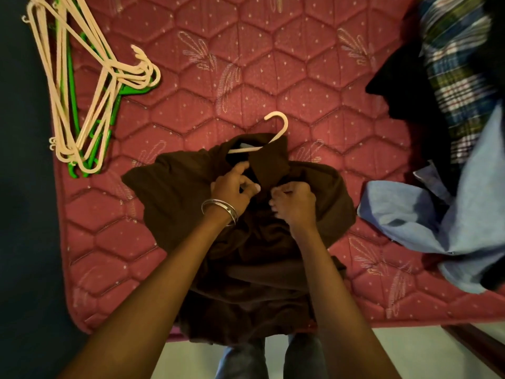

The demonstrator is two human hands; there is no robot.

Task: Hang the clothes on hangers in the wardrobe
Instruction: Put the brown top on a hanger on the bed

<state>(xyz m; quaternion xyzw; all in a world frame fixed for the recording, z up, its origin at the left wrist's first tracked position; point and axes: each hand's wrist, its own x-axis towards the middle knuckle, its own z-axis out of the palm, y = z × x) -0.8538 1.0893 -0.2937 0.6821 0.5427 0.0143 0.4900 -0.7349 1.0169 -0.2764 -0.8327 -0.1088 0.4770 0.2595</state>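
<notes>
**Brown shirt on its hanger, hands working at the collar**

The brown shirt [191, 192] lies spread on the bed's red quilted mattress [273, 64], its lower part hanging over the near edge. A cream hanger [276, 127] is already inside the neck, hook poking out beyond the collar. The left hand [232, 190] pinches the cloth just below the collar with curled fingers; the right hand [295, 201] is closed tightly on the opposite front edge, likely fastening a button.

The shirt looks soft, limp and light, so it will sag and could slip off the hanger if lifted by the cloth. I judge the hook the best place to take hold, with the shoulders settled first.

To the left lies a heap of spare hangers [90, 105], cream and green. At right wait a light blue garment [437, 214], a plaid shirt [459, 77] and something dark.
</notes>
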